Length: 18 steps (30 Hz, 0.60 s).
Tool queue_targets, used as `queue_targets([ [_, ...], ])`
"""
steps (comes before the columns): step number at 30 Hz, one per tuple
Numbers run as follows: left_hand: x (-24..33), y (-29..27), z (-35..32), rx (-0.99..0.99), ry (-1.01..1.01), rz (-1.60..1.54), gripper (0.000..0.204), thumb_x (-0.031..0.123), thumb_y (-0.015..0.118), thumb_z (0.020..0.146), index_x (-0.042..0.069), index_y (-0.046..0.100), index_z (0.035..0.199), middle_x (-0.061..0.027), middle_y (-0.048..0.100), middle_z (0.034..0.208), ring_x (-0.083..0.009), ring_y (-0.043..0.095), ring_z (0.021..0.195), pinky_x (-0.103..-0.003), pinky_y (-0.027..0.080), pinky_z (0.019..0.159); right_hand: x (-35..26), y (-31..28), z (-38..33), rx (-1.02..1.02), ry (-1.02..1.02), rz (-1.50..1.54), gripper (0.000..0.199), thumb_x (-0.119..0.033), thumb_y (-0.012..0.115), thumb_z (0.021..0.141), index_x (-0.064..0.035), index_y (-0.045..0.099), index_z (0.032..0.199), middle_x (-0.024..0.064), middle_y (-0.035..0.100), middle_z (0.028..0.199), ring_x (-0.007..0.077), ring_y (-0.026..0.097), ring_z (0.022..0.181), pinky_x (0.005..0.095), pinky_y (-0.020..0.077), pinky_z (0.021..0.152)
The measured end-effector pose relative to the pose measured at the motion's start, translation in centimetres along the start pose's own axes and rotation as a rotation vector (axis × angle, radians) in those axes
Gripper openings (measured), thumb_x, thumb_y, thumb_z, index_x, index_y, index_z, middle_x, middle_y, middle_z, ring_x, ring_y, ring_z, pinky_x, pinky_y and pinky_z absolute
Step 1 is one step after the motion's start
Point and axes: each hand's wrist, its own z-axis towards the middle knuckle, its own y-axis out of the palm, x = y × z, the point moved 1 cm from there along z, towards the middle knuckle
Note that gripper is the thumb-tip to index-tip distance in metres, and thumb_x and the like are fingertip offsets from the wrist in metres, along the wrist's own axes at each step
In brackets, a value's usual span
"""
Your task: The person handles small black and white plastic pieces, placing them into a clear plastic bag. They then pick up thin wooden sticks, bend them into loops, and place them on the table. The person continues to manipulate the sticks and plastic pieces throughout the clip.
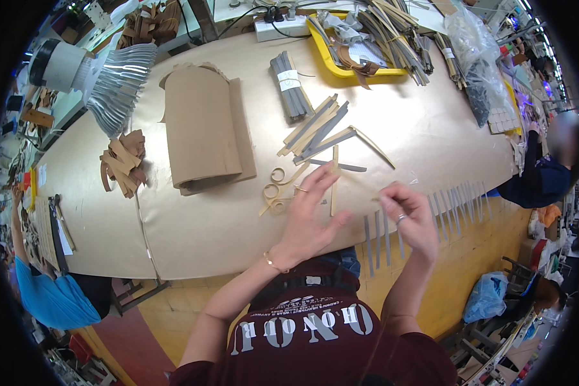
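Note:
My left hand (312,219) is over the table with fingers stretched out and thumb apart. Its fingertips are by a narrow tan strip (335,154) lying lengthwise. To its right, my right hand (410,217) is closed in a pinch on what looks like a thin tan strip (375,198), largely blurred. Beyond the hands lies a loose pile of grey and tan strips (318,128). Curled tan strips (271,191) rest left of my left hand. Along the near table edge, several grey strips (377,241) are laid in a row and hang over it.
A banded grey bundle (291,87) lies farther back, near a yellow tray (328,59) of strips. Left are a rolled brown sheet (202,128), brown scraps (123,162) and a finned lamp (119,83). People sit at both sides; a plastic bag (473,38) stands far right.

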Motion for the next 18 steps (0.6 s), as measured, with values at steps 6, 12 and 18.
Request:
queue_targets([
  [6, 2.0, -3.8, -0.7, 0.268, -0.146, -0.337, 0.028, 0.001, 0.07, 0.087, 0.0, 0.066, 0.115, -0.0145, 0.069, 0.113, -0.0183, 0.068, 0.096, -0.034, 0.051, 0.089, 0.2, 4.7, 0.9, -0.147, 0.033, 0.099, 0.012, -0.01, 0.065, 0.091, 0.0018, 0.066, 0.093, 0.0016, 0.061, 0.083, 0.0099, 0.052, 0.079, 0.0256, 0.0421, 0.077],
  [12, 2.9, -5.3, -0.6, 0.404, 0.371, 0.407, 0.031, 0.001, 0.076, 0.076, 0.01, 0.072, 0.105, -0.0044, 0.073, 0.103, -0.0149, 0.068, 0.084, -0.027, 0.045, 0.08, -2.8, 7.0, 0.0, 0.256, -0.292, -0.249, 0.011, -0.006, 0.069, 0.085, 0.0009, 0.067, 0.094, 0.0065, 0.061, 0.09, 0.0139, 0.056, 0.077, 0.0258, 0.0449, 0.071],
  [18, 3.7, -5.6, -0.6, 0.334, 0.507, 0.591, 0.039, 0.009, 0.08, 0.07, 0.016, 0.071, 0.108, 0.0012, 0.069, 0.112, -0.0122, 0.067, 0.088, -0.028, 0.038, 0.085, -5.9, 8.3, -2.0, 0.012, -0.26, 0.053, 0.011, -0.002, 0.068, 0.087, 0.0008, 0.07, 0.096, 0.0074, 0.06, 0.09, 0.0145, 0.056, 0.081, 0.0262, 0.0455, 0.075],
])
